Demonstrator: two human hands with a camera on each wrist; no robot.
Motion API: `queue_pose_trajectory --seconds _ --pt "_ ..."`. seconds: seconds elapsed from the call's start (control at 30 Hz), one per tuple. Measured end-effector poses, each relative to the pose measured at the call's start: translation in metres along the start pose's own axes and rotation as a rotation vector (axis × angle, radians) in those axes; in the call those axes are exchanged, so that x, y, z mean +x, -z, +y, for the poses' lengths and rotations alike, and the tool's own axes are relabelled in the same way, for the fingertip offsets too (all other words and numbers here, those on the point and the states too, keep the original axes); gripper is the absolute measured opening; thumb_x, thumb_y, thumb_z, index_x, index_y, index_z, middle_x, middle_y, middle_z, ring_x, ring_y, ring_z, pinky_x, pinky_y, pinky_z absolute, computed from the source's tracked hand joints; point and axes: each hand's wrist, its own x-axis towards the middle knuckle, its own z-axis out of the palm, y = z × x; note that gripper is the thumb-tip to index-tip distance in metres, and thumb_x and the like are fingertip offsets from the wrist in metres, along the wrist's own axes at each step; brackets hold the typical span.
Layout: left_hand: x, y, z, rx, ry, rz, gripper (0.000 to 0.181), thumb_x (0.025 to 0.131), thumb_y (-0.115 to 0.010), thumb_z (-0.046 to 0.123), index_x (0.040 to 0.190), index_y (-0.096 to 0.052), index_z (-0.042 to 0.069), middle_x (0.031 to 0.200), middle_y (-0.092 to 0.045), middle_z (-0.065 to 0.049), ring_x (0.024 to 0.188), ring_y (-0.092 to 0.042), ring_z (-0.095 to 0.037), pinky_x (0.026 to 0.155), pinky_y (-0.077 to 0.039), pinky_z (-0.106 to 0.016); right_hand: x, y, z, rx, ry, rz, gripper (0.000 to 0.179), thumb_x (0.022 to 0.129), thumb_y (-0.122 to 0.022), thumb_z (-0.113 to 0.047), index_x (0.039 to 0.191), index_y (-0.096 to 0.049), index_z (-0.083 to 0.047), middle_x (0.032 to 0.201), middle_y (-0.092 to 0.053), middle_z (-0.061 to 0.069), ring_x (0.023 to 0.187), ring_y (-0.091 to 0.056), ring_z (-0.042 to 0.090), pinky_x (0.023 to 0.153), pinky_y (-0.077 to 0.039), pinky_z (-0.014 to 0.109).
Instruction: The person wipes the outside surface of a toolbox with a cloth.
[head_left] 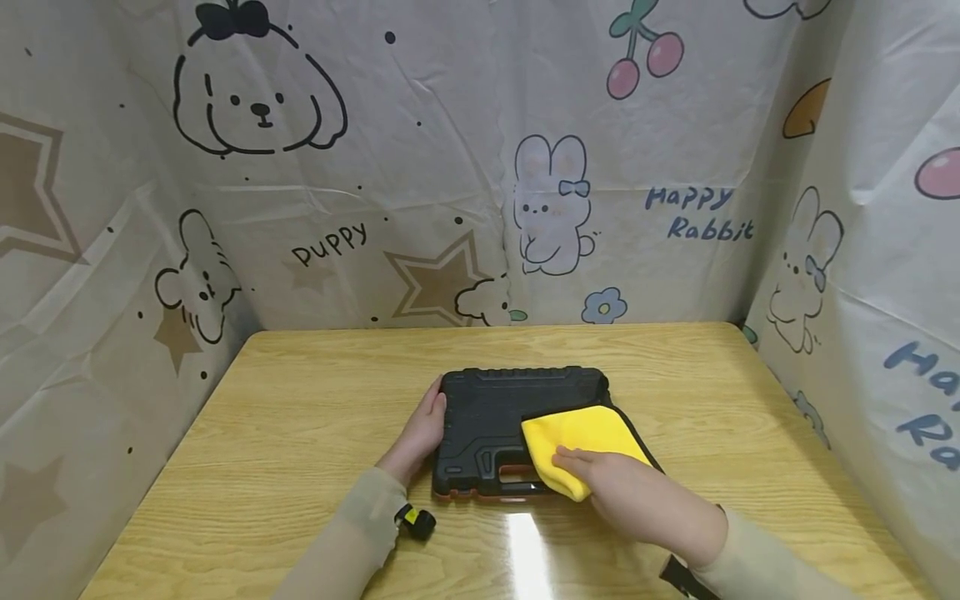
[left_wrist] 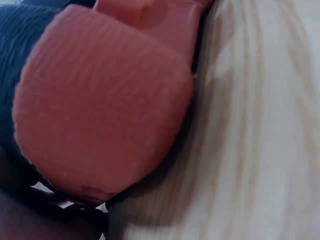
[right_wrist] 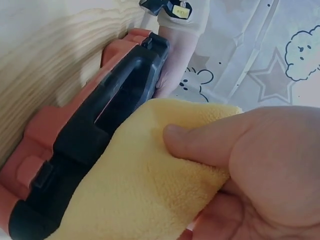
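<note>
A black plastic carrying case [head_left: 495, 408] with an orange underside lies flat on the wooden table, its handle facing me. My left hand [head_left: 423, 425] grips its left edge, thumb near the upper corner. In the left wrist view the orange corner [left_wrist: 105, 105] fills much of the picture, close over the wood grain. Over the case's right part lies a yellow cloth [head_left: 592, 433] with a dark edge. My right hand [head_left: 645, 500] holds that cloth near the front right; in the right wrist view the thumb [right_wrist: 200, 142] presses on top and fingers curl beneath the cloth.
The wooden table [head_left: 315, 383] extends around the case on all sides. Pale printed curtains [head_left: 420, 167] with cartoon animals hang behind and along both sides. A small black wrist camera [head_left: 420, 523] sits on the left cuff, close to the table.
</note>
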Motion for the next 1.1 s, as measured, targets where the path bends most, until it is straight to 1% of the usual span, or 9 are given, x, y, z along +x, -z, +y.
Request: queue_pose_trajectory --seconds 0.13,0.27,0.47,0.53,0.73,0.93,1.1 --pt "0.0 0.0 0.001 -0.011 0.001 -0.001 0.056 0.114 -0.024 0.031 0.167 -0.014 0.015 0.173 -0.016 -0.016 0.16 -0.011 -0.038 0.129 -0.011 -0.057 0.006 0.003 0.003 -0.005 -0.009 0.014 0.045 0.096 -0.058 0.009 0.14 -0.061 0.002 0.14 -0.064 0.02 0.127 -0.064 0.036 0.1 -0.056 0.048" --pt "0.0 0.0 0.0 -0.016 -0.005 -0.001 0.056 0.114 -0.024 0.03 0.167 -0.015 0.014 0.173 -0.015 -0.016 0.16 -0.011 -0.038 0.129 -0.011 -0.057 0.014 0.006 0.011 -0.023 -0.02 0.022 0.046 0.094 -0.06 0.01 0.14 -0.06 0.004 0.139 -0.064 0.022 0.126 -0.064 0.036 0.101 -0.056 0.048" --pt "0.001 -0.001 -0.001 -0.014 -0.007 0.005 0.055 0.115 -0.025 0.029 0.167 -0.015 0.014 0.172 -0.016 -0.016 0.16 -0.011 -0.038 0.129 -0.011 -0.057 0.026 0.01 0.024 -0.05 -0.022 0.044 0.041 0.096 -0.061 0.007 0.137 -0.063 0.004 0.135 -0.068 0.019 0.123 -0.067 0.035 0.101 -0.056 0.047" --pt "0.001 -0.001 -0.001 -0.018 -0.002 0.005 0.056 0.114 -0.025 0.03 0.167 -0.015 0.015 0.173 -0.016 -0.015 0.16 -0.011 -0.038 0.129 -0.011 -0.057 0.029 0.011 0.026 -0.053 -0.036 0.037 0.041 0.097 -0.061 0.006 0.138 -0.062 0.003 0.136 -0.067 0.019 0.124 -0.066 0.035 0.102 -0.055 0.047" --pt "0.001 -0.001 0.0 -0.01 -0.012 0.007 0.055 0.114 -0.025 0.027 0.167 -0.016 0.013 0.172 -0.016 -0.017 0.159 -0.012 -0.038 0.129 -0.011 -0.056 0.038 0.015 0.033 -0.072 -0.061 0.023 0.041 0.099 -0.057 0.005 0.139 -0.061 0.004 0.139 -0.065 0.02 0.128 -0.064 0.036 0.105 -0.053 0.048" --pt "0.0 -0.001 0.0 0.003 -0.012 0.013 0.055 0.114 -0.025 0.026 0.167 -0.016 0.012 0.172 -0.017 -0.017 0.159 -0.013 -0.039 0.129 -0.012 -0.057 0.051 0.017 0.046 -0.122 -0.045 0.051 0.041 0.096 -0.058 0.007 0.136 -0.063 0.005 0.134 -0.068 0.019 0.122 -0.067 0.034 0.102 -0.055 0.047" --pt "0.0 0.0 0.0 0.003 0.002 0.005 0.056 0.114 -0.024 0.029 0.167 -0.014 0.015 0.173 -0.015 -0.016 0.159 -0.011 -0.038 0.129 -0.012 -0.057 0.066 0.02 0.059 -0.129 -0.061 0.059 0.038 0.098 -0.058 0.004 0.136 -0.063 0.004 0.131 -0.07 0.019 0.118 -0.069 0.033 0.102 -0.055 0.047"
